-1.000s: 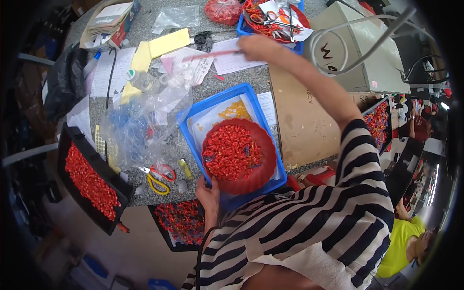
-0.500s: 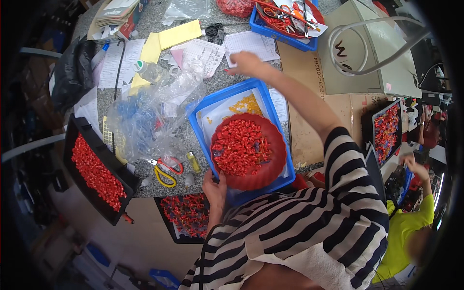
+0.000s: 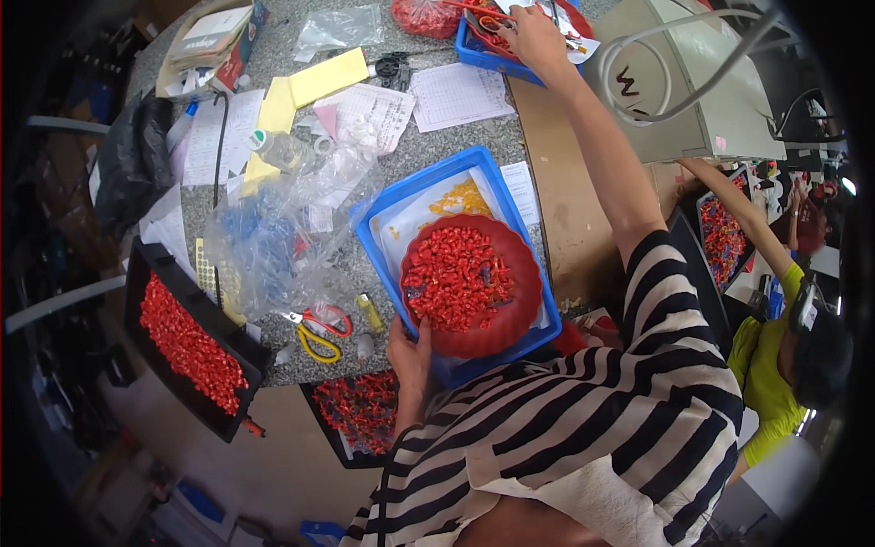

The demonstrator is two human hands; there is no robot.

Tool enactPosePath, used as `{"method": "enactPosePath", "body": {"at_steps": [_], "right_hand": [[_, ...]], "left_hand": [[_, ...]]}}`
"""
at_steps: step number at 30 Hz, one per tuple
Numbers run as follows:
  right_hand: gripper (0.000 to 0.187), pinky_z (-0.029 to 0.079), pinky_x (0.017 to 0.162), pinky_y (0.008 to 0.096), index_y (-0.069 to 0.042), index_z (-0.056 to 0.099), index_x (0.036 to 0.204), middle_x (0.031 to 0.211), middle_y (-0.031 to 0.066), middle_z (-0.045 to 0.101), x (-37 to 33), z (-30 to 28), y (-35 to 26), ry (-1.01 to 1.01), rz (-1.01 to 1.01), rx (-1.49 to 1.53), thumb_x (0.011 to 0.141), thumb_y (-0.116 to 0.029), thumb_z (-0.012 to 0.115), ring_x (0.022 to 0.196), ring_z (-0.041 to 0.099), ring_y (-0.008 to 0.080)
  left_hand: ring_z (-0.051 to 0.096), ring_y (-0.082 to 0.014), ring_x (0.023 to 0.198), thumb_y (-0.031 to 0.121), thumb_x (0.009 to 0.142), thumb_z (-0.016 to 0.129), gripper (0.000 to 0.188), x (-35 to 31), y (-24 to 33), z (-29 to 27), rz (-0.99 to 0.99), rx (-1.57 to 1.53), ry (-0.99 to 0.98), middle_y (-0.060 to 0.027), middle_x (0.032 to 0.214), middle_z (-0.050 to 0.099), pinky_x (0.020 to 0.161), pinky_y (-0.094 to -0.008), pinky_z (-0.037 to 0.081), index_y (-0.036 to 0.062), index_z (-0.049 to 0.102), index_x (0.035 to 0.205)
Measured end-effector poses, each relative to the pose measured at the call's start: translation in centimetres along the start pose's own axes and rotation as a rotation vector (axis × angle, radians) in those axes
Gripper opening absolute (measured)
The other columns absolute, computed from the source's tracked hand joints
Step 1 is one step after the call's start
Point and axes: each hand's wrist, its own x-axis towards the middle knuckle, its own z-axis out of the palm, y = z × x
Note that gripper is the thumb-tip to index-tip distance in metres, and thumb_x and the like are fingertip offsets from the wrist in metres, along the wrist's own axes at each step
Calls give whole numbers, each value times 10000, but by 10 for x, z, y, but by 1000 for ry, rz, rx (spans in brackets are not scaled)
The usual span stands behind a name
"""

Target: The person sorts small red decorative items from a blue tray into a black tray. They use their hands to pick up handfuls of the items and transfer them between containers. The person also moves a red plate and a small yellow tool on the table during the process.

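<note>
A scalloped red bowl (image 3: 518, 296) heaped with small red pieces (image 3: 447, 269), a few of them dark purple, sits in a blue tray (image 3: 372, 239). My left hand (image 3: 410, 356) grips the near-left rim of this bowl, over the tray's edge. At the far side, my right hand (image 3: 536, 41) reaches into a blue basket (image 3: 497, 62) of scissors (image 3: 489, 25) and other tools. Its thumb and forefinger are spread over the tools, touching them or just above; I see nothing held. Yellow bits (image 3: 463, 196) lie on white paper in the blue tray.
Red-and-yellow-handled scissors (image 3: 319, 335) lie left of the tray, near clear plastic bags (image 3: 273, 242). Black trays of red pieces stand at the left (image 3: 187, 342) and below the table edge (image 3: 360, 410). A grey metal box (image 3: 702, 91) stands right; a co-worker in yellow-green (image 3: 770, 365) is beyond.
My right hand has moved from above the papers, away and to the right, into the blue basket. My left hand stays on the bowl. The co-worker's arm has shifted, and the view has moved slightly.
</note>
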Motion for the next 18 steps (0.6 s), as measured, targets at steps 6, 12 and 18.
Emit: {"method": "enactPosePath", "body": {"at_steps": [6, 12, 18], "right_hand": [[634, 455, 843, 415, -11, 666, 914, 935, 242, 627, -118, -15, -31, -1007, 251, 209, 774, -613, 529, 925, 598, 372], [585, 454, 805, 390, 4, 628, 997, 941, 258, 617, -280, -42, -39, -892, 640, 458, 858, -540, 463, 939, 600, 356], [409, 452, 698, 332, 16, 608, 1008, 831, 173, 615, -304, -47, -70, -351, 734, 708, 897, -364, 504, 705, 571, 246]], "left_hand": [[603, -319, 693, 272, 833, 614, 346, 9, 12, -7, -152, 108, -162, -165, 798, 623, 651, -376, 460, -1, 560, 1039], [575, -259, 682, 284, 843, 619, 342, 4, -4, 4, -79, 110, -68, -164, 810, 602, 669, -340, 450, -18, 531, 978], [510, -105, 715, 239, 842, 646, 357, -2, -26, 26, -126, -312, 115, -57, 796, 563, 641, -259, 424, -19, 487, 1031]]}}
